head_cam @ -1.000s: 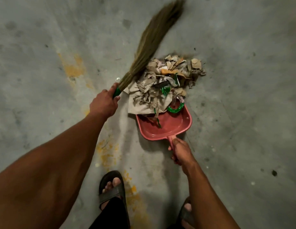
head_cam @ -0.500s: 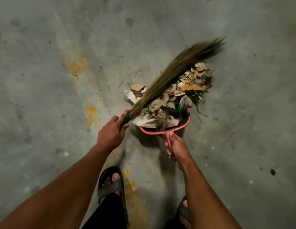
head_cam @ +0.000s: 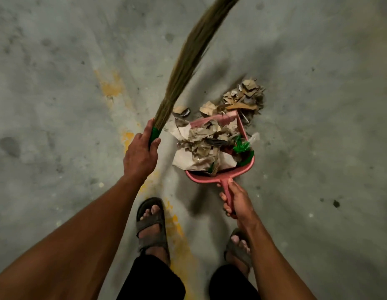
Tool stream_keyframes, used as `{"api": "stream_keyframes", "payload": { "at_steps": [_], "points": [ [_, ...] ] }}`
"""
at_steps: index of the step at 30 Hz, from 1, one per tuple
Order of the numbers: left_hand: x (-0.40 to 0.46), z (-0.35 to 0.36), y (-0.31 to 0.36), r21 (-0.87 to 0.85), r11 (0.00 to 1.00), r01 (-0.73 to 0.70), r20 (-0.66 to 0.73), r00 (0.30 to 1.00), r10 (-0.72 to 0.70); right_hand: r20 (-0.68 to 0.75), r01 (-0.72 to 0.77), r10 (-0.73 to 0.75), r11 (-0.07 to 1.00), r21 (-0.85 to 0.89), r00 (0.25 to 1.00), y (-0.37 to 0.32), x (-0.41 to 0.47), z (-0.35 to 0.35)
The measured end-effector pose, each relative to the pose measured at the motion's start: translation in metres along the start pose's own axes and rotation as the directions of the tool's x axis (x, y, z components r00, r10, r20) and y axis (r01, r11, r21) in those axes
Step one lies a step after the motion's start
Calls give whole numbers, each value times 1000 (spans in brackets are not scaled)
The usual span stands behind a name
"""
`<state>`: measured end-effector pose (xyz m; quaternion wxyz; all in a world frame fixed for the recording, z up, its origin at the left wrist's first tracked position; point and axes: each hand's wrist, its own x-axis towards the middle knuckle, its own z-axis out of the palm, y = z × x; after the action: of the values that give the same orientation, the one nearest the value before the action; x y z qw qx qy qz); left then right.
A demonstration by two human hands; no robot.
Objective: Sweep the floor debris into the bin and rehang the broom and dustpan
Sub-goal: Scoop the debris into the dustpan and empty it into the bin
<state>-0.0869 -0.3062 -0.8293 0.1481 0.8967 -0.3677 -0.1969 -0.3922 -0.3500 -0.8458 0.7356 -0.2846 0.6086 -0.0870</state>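
My left hand (head_cam: 140,152) grips the green handle of a grass broom (head_cam: 188,59), whose long bristles rise blurred toward the top of the view, off the pile. A pink dustpan (head_cam: 245,168) sits on the concrete floor, loaded with crumpled brown paper, cardboard scraps and green plastic bits (head_cam: 207,146). My right hand (head_cam: 235,201) holds its pink handle. More cardboard and foil debris (head_cam: 244,98) lies on the floor just beyond the pan's front lip, and a small scrap (head_cam: 181,111) lies to the left of it.
Grey concrete floor (head_cam: 318,148) all around, with yellow paint stains (head_cam: 110,87) running toward my feet. My sandalled left foot (head_cam: 152,224) and right foot (head_cam: 239,243) stand directly below the dustpan. No bin is in view.
The broom has swung up and left off the pile after sweeping across it. More debris now lies inside the dustpan. The right hand still holds the pan's handle.
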Motion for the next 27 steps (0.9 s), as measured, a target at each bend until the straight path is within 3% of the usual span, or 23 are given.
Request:
{"api": "stream_keyframes", "payload": {
  "at_steps": [11, 17, 27],
  "points": [
    [-109, -23, 45, -99, 986, 134, -57, 988, -140, 1, 67, -67, 998, -20, 998, -16, -115, -91],
    [-171, -3, 73, -160, 972, 170, -10, 985, -174, -47, 108, -107, 994, 17, 993, -5, -156, -132],
    [-292, 28, 134, -191, 982, 1, 101, 995, 19, -108, 193, -177, 967, 165, 978, 52, -244, -186]
  ]
}}
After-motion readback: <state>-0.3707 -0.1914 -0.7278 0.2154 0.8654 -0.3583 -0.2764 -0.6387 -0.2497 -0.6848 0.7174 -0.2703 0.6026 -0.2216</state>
